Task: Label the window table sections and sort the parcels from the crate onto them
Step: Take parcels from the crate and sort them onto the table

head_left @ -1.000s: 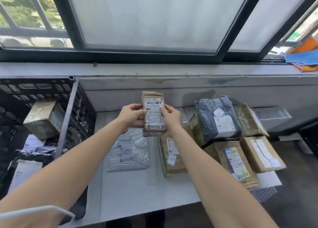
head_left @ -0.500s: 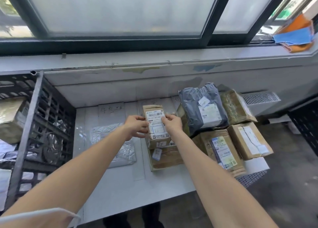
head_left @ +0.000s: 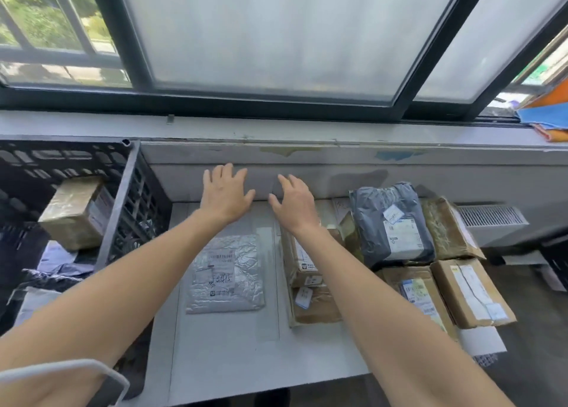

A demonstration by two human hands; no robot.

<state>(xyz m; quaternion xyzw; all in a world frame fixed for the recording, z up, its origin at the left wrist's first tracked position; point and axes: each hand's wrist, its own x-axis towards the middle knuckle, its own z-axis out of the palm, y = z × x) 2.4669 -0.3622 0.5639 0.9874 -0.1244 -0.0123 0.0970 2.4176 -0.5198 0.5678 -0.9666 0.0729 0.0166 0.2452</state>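
Left of the silver foil mailer, which lies flat on the white bench, stands the black crate. It holds a taped brown box and some soft bags, not yet sorted. Beyond the mailer, near the wall, the left hand hovers with fingers spread, its grip apart and empty. Just beside it the right hand is likewise splayed, holding nothing. Right of the mailer two brown parcels lie stacked, and further right a grey poly bag tops a cluster of cardboard boxes.

Sorting looks to be the step in hand, and well along (any section labels are too small to read). Next, I judge, a hand should reach left of the mailer into the crate, take the taped box and read its label.
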